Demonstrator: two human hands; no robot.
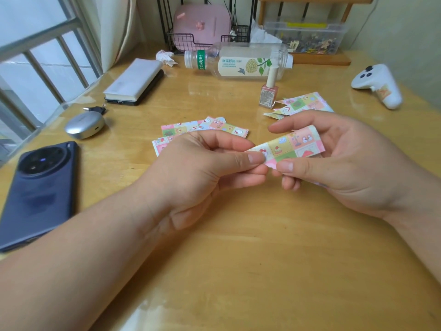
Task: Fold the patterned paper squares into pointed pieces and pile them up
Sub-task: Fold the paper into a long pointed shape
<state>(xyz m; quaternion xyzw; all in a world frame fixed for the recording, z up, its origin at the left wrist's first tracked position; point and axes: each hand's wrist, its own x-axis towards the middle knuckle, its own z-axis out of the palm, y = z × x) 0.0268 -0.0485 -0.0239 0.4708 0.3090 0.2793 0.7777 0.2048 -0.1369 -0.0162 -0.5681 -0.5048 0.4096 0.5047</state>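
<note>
Closest to me, above the wooden table [238, 247], both hands hold one folded paper [293, 145] in the air. My left hand [205, 163] pinches its left end between thumb and forefinger, with the other fingers curled under. My right hand [346, 158] cradles the rest: the thumb presses the lower edge near the left thumb, and the forefinger stretches out above the top edge. The paper is folded into a narrow band, printed in pink, green, yellow and blue squares with small cartoon figures.

At the left edge a dark phone [40, 192] lies face down. Just behind my left hand, flat paper squares [207, 129] of the same print lie overlapping on the table. Further left is a grey earbud case [84, 125].

Behind my right hand is a pile of pointed pieces [303, 103], with a pink nail polish bottle [269, 94] standing upright just beside it. A white controller [377, 84] lies well to the right.

Further back, a book [133, 78] rests on a dark slab. A clear plastic bottle [238, 62] lies on its side, cap to the left; I cannot tell what is in it. A crumpled tissue [165, 57] is near the cap.

At the back, a black wire basket [181, 41] holds a pink object, and a clear plastic box [307, 37] holds a jumble of small coloured bits.
</note>
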